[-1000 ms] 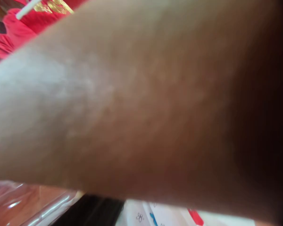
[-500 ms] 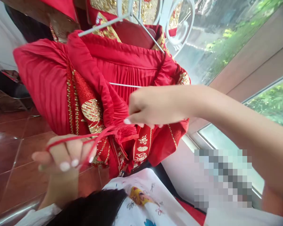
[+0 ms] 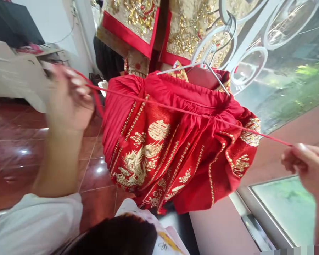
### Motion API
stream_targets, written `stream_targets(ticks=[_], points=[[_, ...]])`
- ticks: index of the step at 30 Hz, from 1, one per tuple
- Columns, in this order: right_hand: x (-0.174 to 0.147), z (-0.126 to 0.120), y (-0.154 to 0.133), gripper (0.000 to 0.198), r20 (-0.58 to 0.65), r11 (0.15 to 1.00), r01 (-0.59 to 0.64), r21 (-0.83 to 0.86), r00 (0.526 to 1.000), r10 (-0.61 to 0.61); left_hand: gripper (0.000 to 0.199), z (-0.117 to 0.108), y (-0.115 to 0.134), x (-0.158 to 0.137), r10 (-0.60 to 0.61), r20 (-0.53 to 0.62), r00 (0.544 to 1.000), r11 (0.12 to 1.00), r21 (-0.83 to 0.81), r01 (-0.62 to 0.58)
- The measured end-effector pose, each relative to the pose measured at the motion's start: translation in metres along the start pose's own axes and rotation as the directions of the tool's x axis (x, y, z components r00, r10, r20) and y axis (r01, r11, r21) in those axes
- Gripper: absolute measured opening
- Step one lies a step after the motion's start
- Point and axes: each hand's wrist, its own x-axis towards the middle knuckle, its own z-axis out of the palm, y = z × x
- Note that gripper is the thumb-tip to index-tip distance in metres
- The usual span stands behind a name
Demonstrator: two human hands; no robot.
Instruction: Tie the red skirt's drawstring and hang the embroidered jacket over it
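A red pleated skirt with gold embroidery and beaded lines hangs from a white wire hanger. Across its gathered waist runs a thin red drawstring, stretched taut from side to side. My left hand, raised to the left of the skirt, is closed around one end, with a loop of cord hanging beside it. At the far right my right hand pinches the other end. Both hands are apart from the skirt's fabric.
Behind the skirt hang gold-sequinned garments with red borders. A white scrollwork metal frame stands by the window. At the left is a white desk with a dark monitor; red floor tiles lie below.
My hands have moved far apart, left hand up and left, right hand to the right. The cord between them has gone from slack to taut, and the skirt's waist is drawn together.
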Motion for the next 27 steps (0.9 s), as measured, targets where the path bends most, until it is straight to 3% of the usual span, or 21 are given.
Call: stream_targets(ticks=[1,2,3,5,7,10,12,14,15,18,20,22,24,27], points=[[-0.003,0.007,0.006,0.024,-0.006,0.994,-0.059,0.093,0.998,0.059,0.047,-0.004,-0.011,0.004,-0.168,-0.051,0.984,0.986,-0.001,0.169],[-0.005,0.017,0.008,0.026,-0.002,0.984,-0.077,0.163,0.997,0.078,0.048,-0.006,-0.023,0.005,-0.237,-0.128,0.963,0.971,-0.006,0.238],[-0.007,0.029,0.008,0.027,0.019,0.972,-0.078,0.220,0.997,0.075,0.047,-0.007,-0.034,0.003,-0.202,-0.200,0.959,0.977,0.025,0.211],[-0.010,0.055,-0.002,0.032,0.012,0.947,0.008,0.322,1.000,-0.012,0.040,-0.001,-0.052,-0.009,0.004,-0.224,0.975,0.990,0.141,0.028],[-0.010,0.082,-0.018,0.038,-0.091,0.896,0.177,0.408,0.984,-0.153,0.035,0.016,-0.062,-0.027,0.247,-0.141,0.959,0.934,0.299,-0.197],[-0.005,0.117,-0.043,0.042,-0.276,0.749,0.466,0.471,0.884,-0.377,0.058,0.055,-0.073,-0.053,0.498,0.065,0.865,0.676,0.596,-0.434],[-0.004,0.135,-0.054,0.042,-0.339,0.755,0.609,0.244,0.782,-0.522,0.086,0.081,-0.080,-0.063,0.507,0.259,0.822,0.458,0.727,-0.512],[-0.006,0.148,-0.058,0.039,-0.290,0.735,0.656,-0.171,0.680,-0.674,0.105,0.101,-0.085,-0.068,0.391,0.395,0.831,0.309,0.794,-0.523],[-0.007,0.152,-0.057,0.039,-0.226,0.694,0.630,-0.350,0.662,-0.715,0.107,0.107,-0.087,-0.070,0.330,0.425,0.843,0.268,0.814,-0.516],[-0.008,0.159,-0.046,0.039,-0.131,0.614,0.539,-0.576,0.681,-0.721,0.101,0.109,-0.088,-0.068,0.302,0.441,0.845,0.248,0.820,-0.516],[-0.007,0.161,-0.038,0.041,-0.170,0.645,0.455,-0.614,0.722,-0.671,0.089,0.101,-0.089,-0.060,0.353,0.481,0.802,0.254,0.776,-0.577],[-0.006,0.162,-0.035,0.046,-0.220,0.677,0.402,-0.617,0.738,-0.638,0.060,0.094,-0.089,-0.047,0.353,0.560,0.749,0.247,0.717,-0.652],[-0.008,0.159,-0.038,0.055,-0.259,0.722,0.394,-0.568,0.748,-0.611,0.027,0.090,-0.087,-0.033,0.277,0.682,0.677,0.225,0.639,-0.736],[-0.014,0.150,-0.049,0.063,-0.277,0.787,0.420,-0.452,0.773,-0.571,0.026,0.091,-0.073,-0.019,0.146,0.863,0.483,0.212,0.449,-0.868]])
